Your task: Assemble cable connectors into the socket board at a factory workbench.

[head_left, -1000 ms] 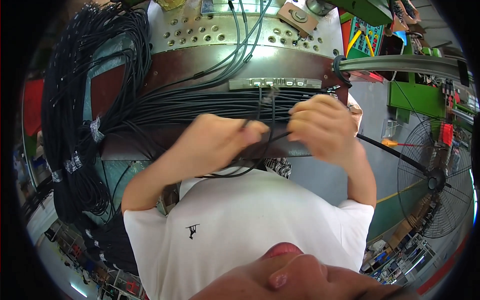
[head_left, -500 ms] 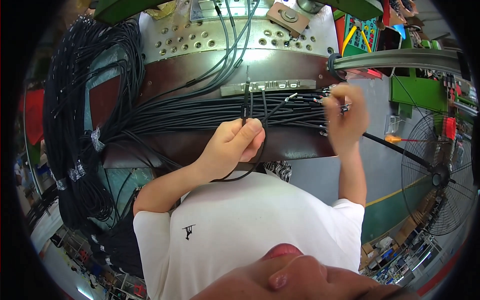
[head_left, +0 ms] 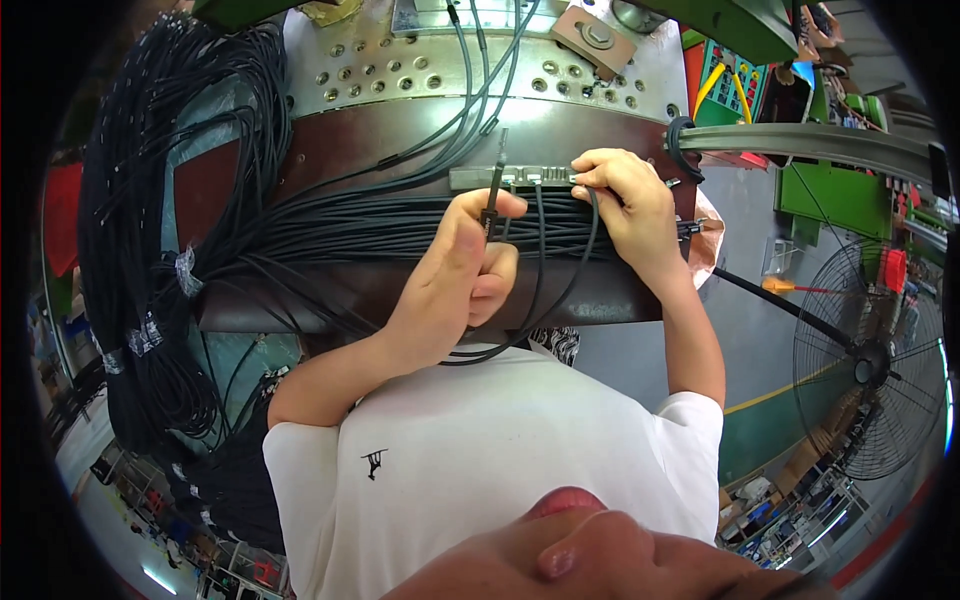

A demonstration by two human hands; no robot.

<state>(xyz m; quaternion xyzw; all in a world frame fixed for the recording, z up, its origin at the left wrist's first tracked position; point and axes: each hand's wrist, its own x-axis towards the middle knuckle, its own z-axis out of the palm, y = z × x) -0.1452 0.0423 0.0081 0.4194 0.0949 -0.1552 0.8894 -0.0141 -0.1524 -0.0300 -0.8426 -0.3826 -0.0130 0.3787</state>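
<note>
left hand: left hand (head_left: pixel 455 275) pinches the thin black cable with a small plug end (head_left: pixel 492 205) between thumb and forefinger, other fingers curled in; the plug end points up, away from the wrist
right hand: right hand (head_left: pixel 625 205) has its fingertips closed on a second thin black cable (head_left: pixel 590 245) right at the strip; what sits under the fingertips is hidden
cables: both drop from the hands in a loop toward the person's white shirt (head_left: pixel 500 470), passing between the two wrists
connector strip: narrow grey metal strip with a row of small sockets (head_left: pixel 500 178), just above the left thumb and touching the right fingertips
surface: dark brown glossy surface (head_left: pixel 330 150) under both hands
bundle: thick flat bundle of black cables (head_left: pixel 350 230) runs across the surface, to the left of the left hand and under both hands
coils: big hanging coils of black cable with pale tape wraps (head_left: pixel 150 300), well left of the left forearm
plate: perforated silver metal plate (head_left: pixel 400 70) beyond the strip, above both hands
fan: black wire-guard floor fan (head_left: pixel 870 370), well right of the right arm
</note>
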